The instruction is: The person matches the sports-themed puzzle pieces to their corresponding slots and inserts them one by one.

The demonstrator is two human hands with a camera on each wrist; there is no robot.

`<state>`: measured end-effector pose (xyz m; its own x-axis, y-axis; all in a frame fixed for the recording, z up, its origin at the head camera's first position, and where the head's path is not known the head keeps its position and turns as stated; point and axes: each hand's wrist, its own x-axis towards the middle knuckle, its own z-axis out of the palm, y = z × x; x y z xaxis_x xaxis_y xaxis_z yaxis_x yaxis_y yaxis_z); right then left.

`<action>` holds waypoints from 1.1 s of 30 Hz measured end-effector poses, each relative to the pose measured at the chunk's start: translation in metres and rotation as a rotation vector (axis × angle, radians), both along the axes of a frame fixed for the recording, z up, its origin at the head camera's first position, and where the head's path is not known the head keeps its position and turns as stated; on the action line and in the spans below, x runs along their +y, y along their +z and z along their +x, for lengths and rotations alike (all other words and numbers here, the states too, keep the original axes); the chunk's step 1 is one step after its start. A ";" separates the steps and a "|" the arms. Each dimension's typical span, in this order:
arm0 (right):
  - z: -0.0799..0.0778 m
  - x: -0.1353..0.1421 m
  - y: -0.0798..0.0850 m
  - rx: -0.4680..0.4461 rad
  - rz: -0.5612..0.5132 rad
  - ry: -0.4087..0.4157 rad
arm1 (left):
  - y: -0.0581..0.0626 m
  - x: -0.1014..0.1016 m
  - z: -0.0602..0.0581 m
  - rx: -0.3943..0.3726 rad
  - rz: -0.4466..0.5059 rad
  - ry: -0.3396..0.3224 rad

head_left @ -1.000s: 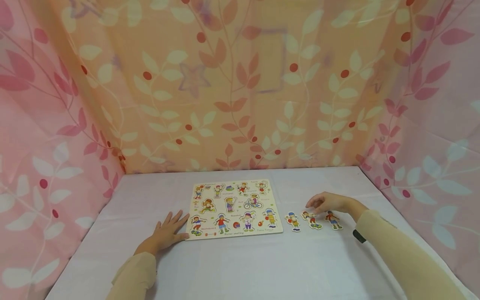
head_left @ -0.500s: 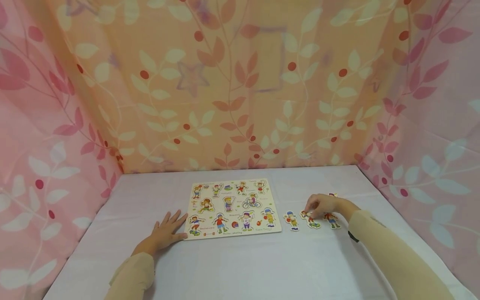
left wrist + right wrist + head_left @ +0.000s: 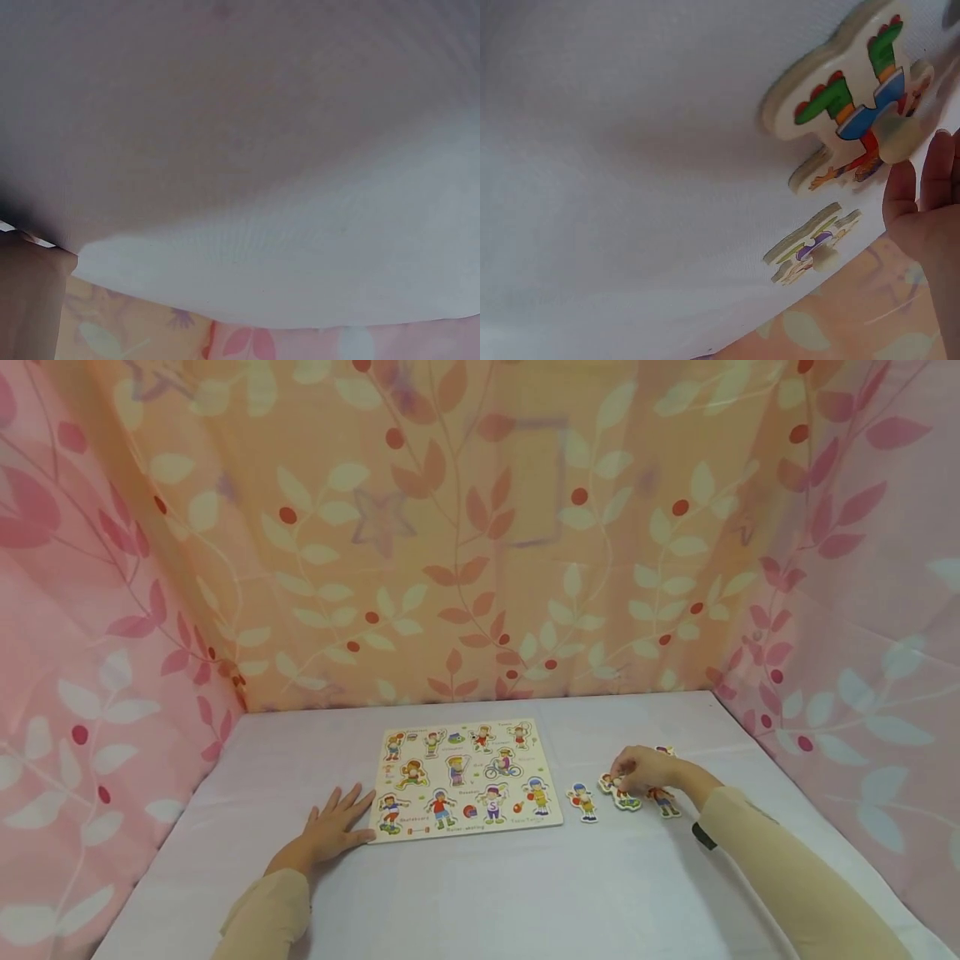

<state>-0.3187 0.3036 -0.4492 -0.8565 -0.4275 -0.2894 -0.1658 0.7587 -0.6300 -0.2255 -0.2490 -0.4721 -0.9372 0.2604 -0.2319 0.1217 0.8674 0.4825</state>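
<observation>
In the head view, my left hand (image 3: 330, 827) lies with spread fingers at the left edge of a wooden knob puzzle board (image 3: 468, 842), thumb touching its near corner. Part of that hand (image 3: 34, 292) enters the left wrist view. My right hand (image 3: 647, 770) pinches a puzzle piece (image 3: 626, 800) of a figure in red on a green base; the pinch point is hidden by the fingers. Left of it lies a puzzle piece with a blue cap (image 3: 583, 802). On its right, partly behind the hand, is a puzzle piece with green skates (image 3: 832, 101), which carries a round knob (image 3: 897, 136).
Another puzzle piece (image 3: 814, 244), with purple shorts, lies farther back, mostly behind the right hand in the head view. White cloth covers the table (image 3: 465, 902). Flowered curtains (image 3: 450, 527) stand at the back and both sides.
My right hand has come down onto the middle puzzle piece and now pinches it; the piece has shifted and turned slightly. My left hand stays at the board's edge.
</observation>
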 end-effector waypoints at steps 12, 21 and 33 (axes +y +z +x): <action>0.008 -0.027 0.013 0.065 -0.100 -0.095 | 0.001 0.001 0.000 0.006 0.011 -0.002; 0.014 -0.062 0.024 0.043 -0.169 -0.160 | -0.001 0.000 0.000 0.004 0.015 -0.002; 0.015 -0.109 0.020 0.015 -0.223 -0.150 | 0.003 0.001 0.001 0.002 0.016 -0.001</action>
<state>-0.3033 0.1950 -0.4296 -0.9184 -0.3475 -0.1891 -0.0730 0.6185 -0.7824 -0.2248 -0.2478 -0.4691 -0.9375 0.2649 -0.2256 0.1236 0.8597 0.4957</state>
